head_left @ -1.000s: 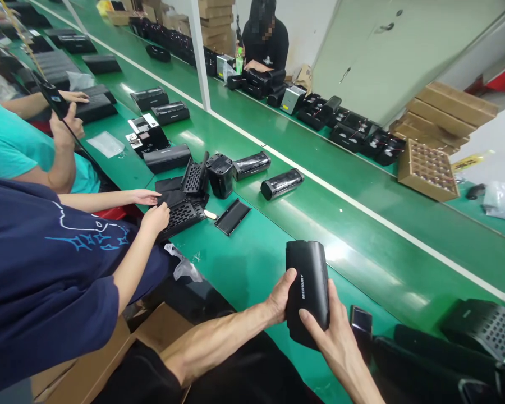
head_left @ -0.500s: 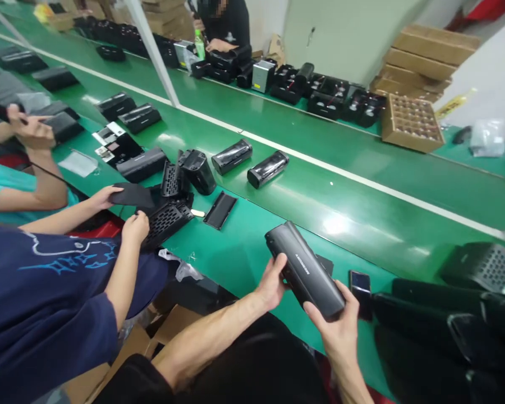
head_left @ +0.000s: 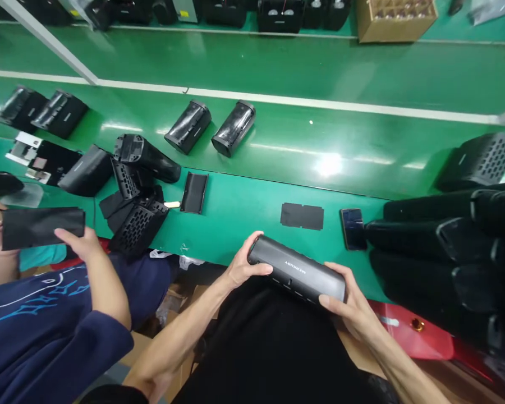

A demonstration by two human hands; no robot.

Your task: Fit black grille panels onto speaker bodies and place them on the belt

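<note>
A black speaker housing with white lettering along its side is held level above the table's front edge, near my lap. My left hand grips its left end, thumb on the near side and fingers over the top. My right hand is closed round the right end. Just beyond it, a flat black sheet with notched edges lies on the green table. A phone rests to the right of that sheet.
Dark housings are piled at the right. A co-worker at left holds a black sheet beside perforated panels and a black tray-like cover. Two glossy black housings lie on the green surface beyond. A red stool stands below right.
My view has tipped downward. The housing has come closer to my body and turned nearer to level, both hands still on it. The co-worker has lifted the black sheet away from the perforated panels.
</note>
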